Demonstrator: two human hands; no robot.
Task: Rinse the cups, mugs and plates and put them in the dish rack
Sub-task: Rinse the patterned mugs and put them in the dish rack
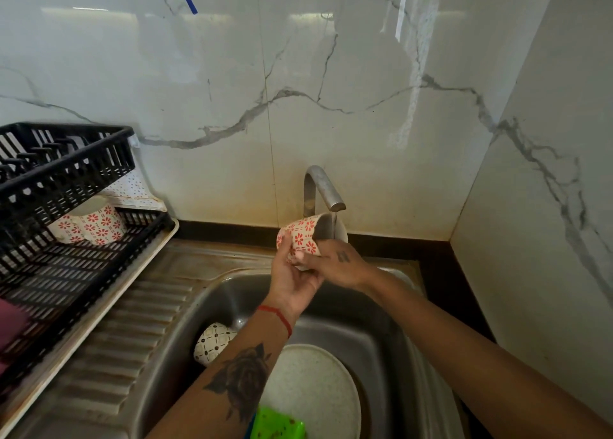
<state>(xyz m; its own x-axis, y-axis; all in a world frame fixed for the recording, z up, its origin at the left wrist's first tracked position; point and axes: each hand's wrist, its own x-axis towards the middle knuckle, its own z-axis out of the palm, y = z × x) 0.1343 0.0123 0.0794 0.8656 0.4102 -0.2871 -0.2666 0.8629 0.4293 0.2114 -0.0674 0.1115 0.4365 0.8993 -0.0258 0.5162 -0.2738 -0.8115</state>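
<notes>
A white cup with red flower print [303, 236] is tilted on its side under the tap [323, 189], and water runs into its open mouth. My left hand [293, 277] grips it from below at its base. My right hand [341, 266] holds it at the rim side, fingers reaching towards the inside. A matching red-flower cup [94, 224] lies in the lower tier of the black dish rack [66, 173]. Down in the sink [381, 339] lie a black-patterned white cup [214, 340] and a speckled white plate [311, 392].
A green plastic item [278, 425] lies over the plate at the sink's front edge. The rack stands on a cream drip tray [109, 292] beside the ribbed steel drainboard [132, 332]. Something maroon [11, 330] sits at the rack's left end. Marble walls close the back and right.
</notes>
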